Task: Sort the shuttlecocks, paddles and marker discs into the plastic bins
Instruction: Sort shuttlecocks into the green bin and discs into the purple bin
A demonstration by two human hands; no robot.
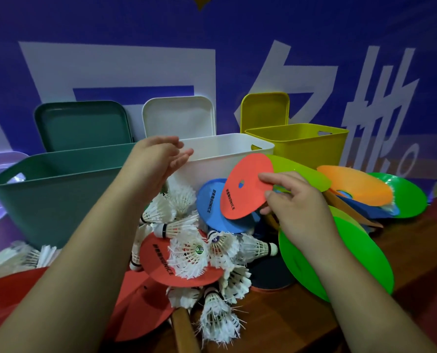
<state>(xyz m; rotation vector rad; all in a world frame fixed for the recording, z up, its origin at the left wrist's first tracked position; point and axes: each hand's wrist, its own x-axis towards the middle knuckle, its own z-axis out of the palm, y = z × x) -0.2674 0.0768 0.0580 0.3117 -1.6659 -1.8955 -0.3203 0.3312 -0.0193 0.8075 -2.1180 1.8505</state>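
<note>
Three plastic bins stand in a row at the back of the tabletop [288, 314]: a green bin [46, 200] on the left, a white bin [220, 149] in the middle and a yellow bin [306, 146] on the right. A matching lid is propped behind each one. Of the two hands, the right hand [296, 202] pinches the right edge of a red marker disc [245, 184] between thumb and fingers. It holds the disc tilted in front of the white bin and above a blue disc [209, 202]. The left hand [153, 164] is released, fingers loose and holding nothing, at the white bin's near left corner. Below the hands lies a heap of white shuttlecocks [187, 256], some resting on a second red disc [156, 261]. Large green discs [339, 256] and an orange disc [357, 184] are piled to the right. A paddle's wooden handle [184, 329] pokes out at the near edge.
</note>
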